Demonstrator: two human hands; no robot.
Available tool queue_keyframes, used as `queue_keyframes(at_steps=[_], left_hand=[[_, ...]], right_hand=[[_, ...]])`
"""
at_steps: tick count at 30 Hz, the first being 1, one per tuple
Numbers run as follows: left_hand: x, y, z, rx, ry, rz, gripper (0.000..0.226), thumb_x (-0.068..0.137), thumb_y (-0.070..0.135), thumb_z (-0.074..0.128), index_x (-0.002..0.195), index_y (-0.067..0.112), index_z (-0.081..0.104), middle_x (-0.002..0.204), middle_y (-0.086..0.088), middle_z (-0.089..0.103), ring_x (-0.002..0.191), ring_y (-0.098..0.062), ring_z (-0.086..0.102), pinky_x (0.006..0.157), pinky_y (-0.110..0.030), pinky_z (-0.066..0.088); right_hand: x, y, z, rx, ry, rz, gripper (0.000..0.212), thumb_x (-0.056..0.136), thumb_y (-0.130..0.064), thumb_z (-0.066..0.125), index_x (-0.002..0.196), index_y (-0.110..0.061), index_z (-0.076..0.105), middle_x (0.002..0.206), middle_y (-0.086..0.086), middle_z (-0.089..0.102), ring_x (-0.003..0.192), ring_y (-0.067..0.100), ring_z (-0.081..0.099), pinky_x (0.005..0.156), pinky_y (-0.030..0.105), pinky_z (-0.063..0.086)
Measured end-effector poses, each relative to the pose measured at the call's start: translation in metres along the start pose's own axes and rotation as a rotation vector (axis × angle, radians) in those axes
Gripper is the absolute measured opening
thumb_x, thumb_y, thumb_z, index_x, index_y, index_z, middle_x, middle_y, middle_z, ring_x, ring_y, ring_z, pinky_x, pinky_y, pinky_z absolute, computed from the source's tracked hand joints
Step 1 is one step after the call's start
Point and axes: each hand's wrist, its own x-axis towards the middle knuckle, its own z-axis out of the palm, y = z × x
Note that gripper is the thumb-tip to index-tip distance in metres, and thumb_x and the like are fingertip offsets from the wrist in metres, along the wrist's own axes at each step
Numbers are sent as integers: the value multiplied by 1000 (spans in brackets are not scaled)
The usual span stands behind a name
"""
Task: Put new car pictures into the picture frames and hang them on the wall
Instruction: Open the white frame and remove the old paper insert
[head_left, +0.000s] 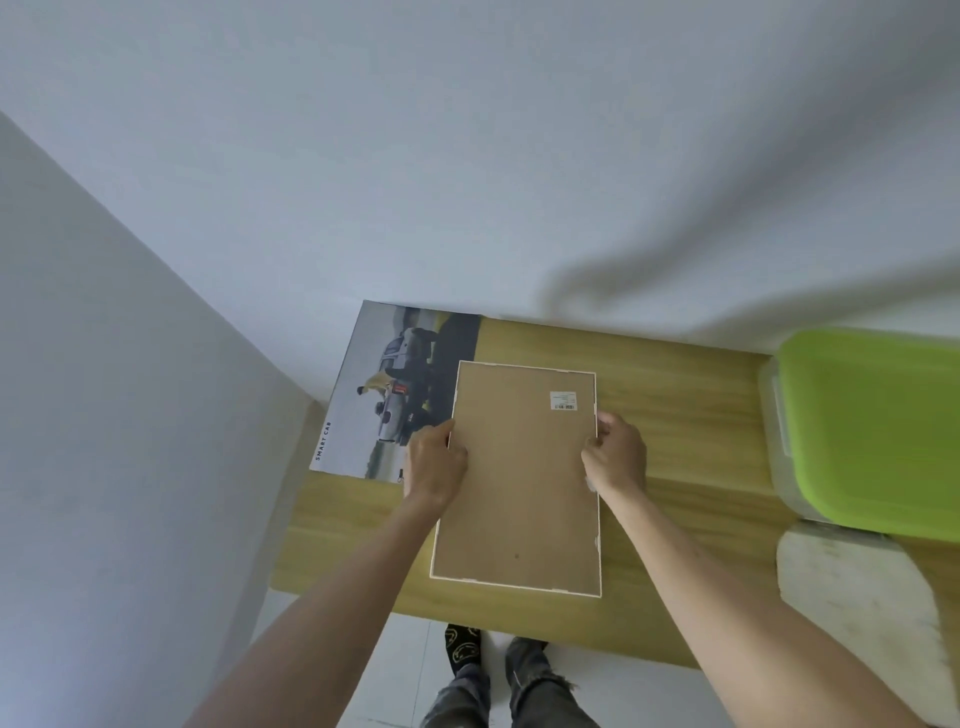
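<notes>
Brown fibreboard backing faces up on the picture frame (519, 478), which lies back-side up on the wooden table (685, 395), its thin white rim showing round all four edges. A small barcode label (563, 400) sits near the far right corner of the backing.

The left hand (434, 460) grips the frame's left long edge, fingers curled over the rim. The right hand (615, 449) grips the opposite long edge in the same way.

The car picture (387, 389) lies flat at the table's far left corner; the frame overlaps its right side.

Handling judgement: the frame is probably light and rigid, but the front glazing, hidden underneath, may be fragile and slippery. Hold it at both long edges near mid-length, as now, and keep it level. The picture is likely thin sheet stock that creases easily; lift it by opposite edges, not a single corner.

A green-lidded storage box (872, 431) stands at the table's right end.
</notes>
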Motion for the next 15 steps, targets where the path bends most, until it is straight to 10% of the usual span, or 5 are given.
queue_keyframes(at_steps=[7,15], left_hand=[[-31,-12,-17,418,-287,240,80,87,36,69,149,9,27,158,-5,24,143,-25,29,108,-41,38],[-30,-30,-22,628,-541,246,132,71,45,82,153,8,-14,161,-6,-21,150,-27,11,118,-41,22]], right_hand=[[-56,31,9,-347,45,-32,21,94,-28,51,105,-17,65,115,4,56,103,27,61,78,34,50],[-69,29,20,-270,50,68,23,91,-24,53,88,-12,72,110,7,64,97,32,63,68,30,46]])
